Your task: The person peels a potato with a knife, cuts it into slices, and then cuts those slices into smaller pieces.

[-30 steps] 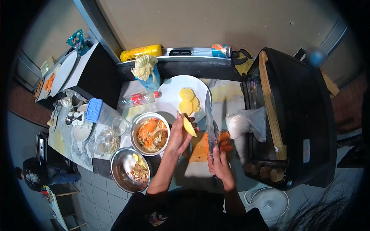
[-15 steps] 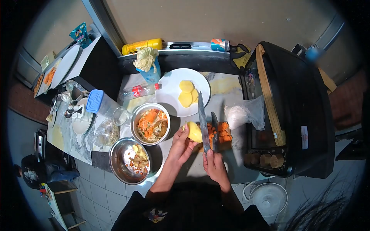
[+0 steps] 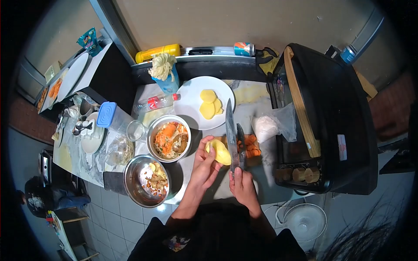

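Observation:
My left hand [image 3: 203,167] is closed around a peeled yellow potato [image 3: 219,152] with a cut side facing right. In my right hand [image 3: 244,186] is a long kitchen knife [image 3: 231,130], its blade pointing away from me, close beside the potato. Behind it lies a second dark blade [image 3: 241,143] over the board. Orange carrot pieces [image 3: 251,147] sit on the cutting board [image 3: 257,160]. Farther back, several potato slices [image 3: 208,103] rest on a large white plate [image 3: 187,98].
Left of my hands stand a white pot [image 3: 150,145] of shredded vegetables and a steel bowl [image 3: 130,191] with peelings. A plastic bottle [image 3: 157,102] lies behind them. To the right are a plastic bag [image 3: 265,127] and a black oven [image 3: 344,104]. A person [image 3: 39,195] is at far left.
My left hand has turned the potato, tilting its cut side more toward the knife. The knife stays upright in my right hand. The whole view has shifted slightly.

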Motion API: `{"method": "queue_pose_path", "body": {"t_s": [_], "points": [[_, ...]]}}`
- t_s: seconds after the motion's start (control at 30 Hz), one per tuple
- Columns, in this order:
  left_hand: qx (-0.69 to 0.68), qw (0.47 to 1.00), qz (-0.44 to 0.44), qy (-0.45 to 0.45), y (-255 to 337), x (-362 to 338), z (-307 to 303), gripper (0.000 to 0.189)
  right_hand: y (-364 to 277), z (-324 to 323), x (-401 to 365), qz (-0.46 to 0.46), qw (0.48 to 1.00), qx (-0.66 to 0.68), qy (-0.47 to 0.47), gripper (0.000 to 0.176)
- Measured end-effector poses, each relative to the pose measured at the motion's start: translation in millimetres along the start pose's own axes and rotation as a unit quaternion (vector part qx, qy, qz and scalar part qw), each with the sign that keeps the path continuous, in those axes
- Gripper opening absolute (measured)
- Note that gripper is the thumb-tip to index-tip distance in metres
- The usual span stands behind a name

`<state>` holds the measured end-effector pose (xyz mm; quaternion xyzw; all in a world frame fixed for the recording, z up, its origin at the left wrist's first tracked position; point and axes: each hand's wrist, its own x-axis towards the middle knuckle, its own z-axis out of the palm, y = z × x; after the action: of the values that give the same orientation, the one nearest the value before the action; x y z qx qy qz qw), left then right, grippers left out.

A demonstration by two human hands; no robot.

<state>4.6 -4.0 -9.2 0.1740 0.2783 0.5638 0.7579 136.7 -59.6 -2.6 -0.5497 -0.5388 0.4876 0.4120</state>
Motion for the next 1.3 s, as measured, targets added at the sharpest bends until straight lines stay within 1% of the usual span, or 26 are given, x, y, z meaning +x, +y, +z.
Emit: {"method": "queue_pose_path", "body": {"t_s": [0.07,0.1,0.13,0.27,0.33,0.4,0.47,0.53,0.6,0.7,0.77,0.87,0.9,0.93,0.97,1.0,1.03,1.07,1.13,1.2,1.23,1.3], "points": [[-0.009,1.0,0.014,-0.002,3.1,-1.8,5.4,0.032,-0.2,-0.2,-2.3,-0.011,1.0,0.002,0.0,0.049],[-0.009,1.0,0.016,-0.002,4.3,-2.6,5.4,0.032,-1.7,-0.8,-4.4,0.012,0.999,0.031,-0.003,0.049],[0.003,1.0,0.019,-0.011,7.0,-3.1,4.5,0.035,-2.9,-1.3,-5.5,0.034,0.998,0.061,-0.005,0.048],[0.034,0.997,0.049,-0.038,9.9,-1.8,-5.9,0.041,-4.6,-6.4,-9.6,0.052,0.995,0.081,-0.017,0.047],[0.027,0.997,0.059,-0.039,9.7,-0.9,-4.4,0.043,-12.8,-8.4,-11.0,0.058,0.993,0.097,-0.029,0.046],[0.021,0.997,0.069,-0.039,9.1,-1.0,-6.4,0.045,-17.8,-8.8,-10.6,0.047,0.994,0.089,-0.037,0.046],[-0.01,0.996,0.06,-0.062,7.5,-0.8,-12.6,0.049,-19.4,-7.9,-9.8,0.036,0.995,0.082,-0.044,0.045],[-0.013,0.995,0.059,-0.075,10.4,-2.9,-7.0,0.051,-19.9,-7.3,-9.2,0.017,0.996,0.073,-0.054,0.044],[-0.017,0.994,0.057,-0.089,10.5,-2.2,-5.5,0.053,-20.6,-6.7,-9.3,0.021,0.996,0.072,-0.053,0.044],[0.02,0.993,0.067,-0.098,9.8,-1.2,-9.6,0.053,-20.4,-7.9,-8.8,0.022,0.996,0.065,-0.053,0.044],[0.05,0.989,0.098,-0.1,9.6,-1.0,-9.8,0.053,-18.9,-10.1,-8.2,0.019,0.997,0.058,-0.053,0.045],[0.043,0.988,0.089,-0.122,6.8,2.4,-20.9,0.055,-13.7,-11.9,-8.2,0.022,0.998,0.045,-0.046,0.045],[0.043,0.988,0.088,-0.122,6.5,2.2,-21.3,0.055,-12.5,-12.9,-8.5,0.032,0.997,0.057,-0.041,0.041],[0.004,0.99,0.061,-0.13,6.2,2.0,-21.6,0.056,-11.7,-13.7,-8.6,0.041,0.996,0.068,-0.036,0.036],[-0.034,0.989,0.034,-0.138,6.2,2.2,-21.9,0.057,-12.9,-14.3,-8.3,0.042,0.996,0.069,-0.035,0.036],[-0.034,0.989,0.032,-0.138,6.2,3.8,-22.5,0.057,-15.5,-15.0,-8.1,0.054,0.994,0.085,-0.037,0.036],[-0.132,0.972,-0.019,-0.191,6.0,6.2,-23.6,0.058,-16.8,-15.6,-7.9,0.066,0.992,0.101,-0.039,0.037],[-0.229,0.94,-0.07,-0.242,6.0,7.5,-24.2,0.059,-16.5,-16.0,-7.6,0.067,0.992,0.102,-0.038,0.037],[-0.215,0.947,-0.078,-0.225,6.1,6.0,-22.6,0.059,-15.3,-16.7,-7.2,0.078,0.991,0.102,-0.039,0.037],[-0.247,0.94,-0.119,-0.204,6.3,6.7,-22.7,0.056,-13.8,-15.9,-6.7,0.078,0.991,0.101,-0.037,0.037],[-0.247,0.94,-0.12,-0.203,6.6,7.0,-22.3,0.056,-12.7,-15.8,-6.5,0.077,0.991,0.099,-0.035,0.037],[-0.28,0.933,-0.151,-0.167,8.1,7.8,-21.1,0.056,-7.5,-16.9,-6.2,0.073,0.993,0.082,-0.04,0.038]]}}
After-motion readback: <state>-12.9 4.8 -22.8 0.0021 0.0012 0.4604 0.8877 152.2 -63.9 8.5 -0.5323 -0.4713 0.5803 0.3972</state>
